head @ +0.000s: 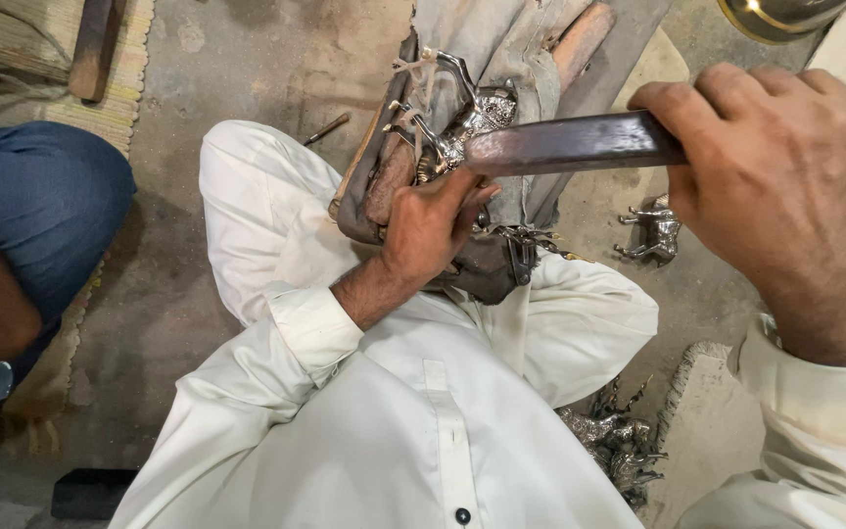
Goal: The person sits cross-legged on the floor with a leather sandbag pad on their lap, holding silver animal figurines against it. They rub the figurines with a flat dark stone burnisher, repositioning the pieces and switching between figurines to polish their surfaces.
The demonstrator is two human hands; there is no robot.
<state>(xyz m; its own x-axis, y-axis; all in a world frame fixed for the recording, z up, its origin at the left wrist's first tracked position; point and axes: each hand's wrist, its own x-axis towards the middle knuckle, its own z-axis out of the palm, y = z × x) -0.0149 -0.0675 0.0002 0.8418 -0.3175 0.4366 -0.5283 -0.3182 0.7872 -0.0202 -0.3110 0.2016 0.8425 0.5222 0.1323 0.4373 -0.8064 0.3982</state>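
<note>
Concrete floor (247, 59); left hand (433, 230) fingers pinning perhaps one metal figurine (457, 132), right hand (766, 167) clenching one file (570, 144)

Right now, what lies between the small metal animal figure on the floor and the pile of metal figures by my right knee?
In the head view, only bare concrete floor separates the lone figure from the pile.

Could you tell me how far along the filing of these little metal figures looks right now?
One small metal figure stands on the floor by the block, and a heap of figures lies by the knee; which are finished cannot be told. In hand: the left hand presses a figure onto the cloth-wrapped block, and the right hand holds a flat file against it.
</note>
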